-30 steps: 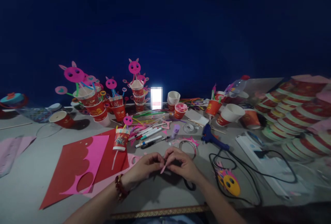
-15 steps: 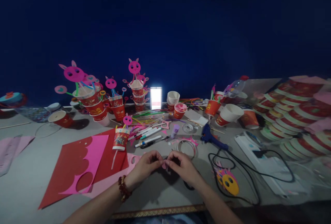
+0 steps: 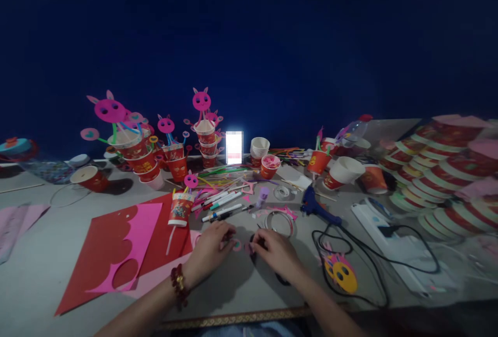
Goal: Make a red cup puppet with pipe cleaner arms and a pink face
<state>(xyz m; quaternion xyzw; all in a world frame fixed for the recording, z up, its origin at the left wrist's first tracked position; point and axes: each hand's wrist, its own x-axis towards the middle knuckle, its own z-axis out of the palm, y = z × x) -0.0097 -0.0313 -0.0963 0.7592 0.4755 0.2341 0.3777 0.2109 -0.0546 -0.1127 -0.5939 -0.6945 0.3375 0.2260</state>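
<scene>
My left hand (image 3: 213, 246) is closed, with thumb and fingers pinched beside a small pink paper disc (image 3: 237, 245) that has a green mark on it. A short gap away, my right hand (image 3: 275, 253) pinches a small pinkish piece (image 3: 248, 246), partly hidden by the fingertips. Both hands hover low over the grey table. Left of my left hand lie red card (image 3: 97, 254) and a bright pink sheet (image 3: 146, 223) with round cut-outs. A decorated paper cup (image 3: 181, 210) with a pink face on top lies there too. Rings of tape (image 3: 290, 220) sit beyond my right hand.
A blue glue gun (image 3: 317, 207) and its black cable lie to the right, near yellow and pink paper faces (image 3: 344, 277) and a white power strip (image 3: 392, 243). Markers (image 3: 225, 199) spread ahead. Cup figures (image 3: 142, 152) stand behind; stacked cups (image 3: 436, 165) lean at right.
My hands have moved apart from where their fingertips met. The pink disc with the green mark now shows at my left fingertips, and the small pinkish piece at my right.
</scene>
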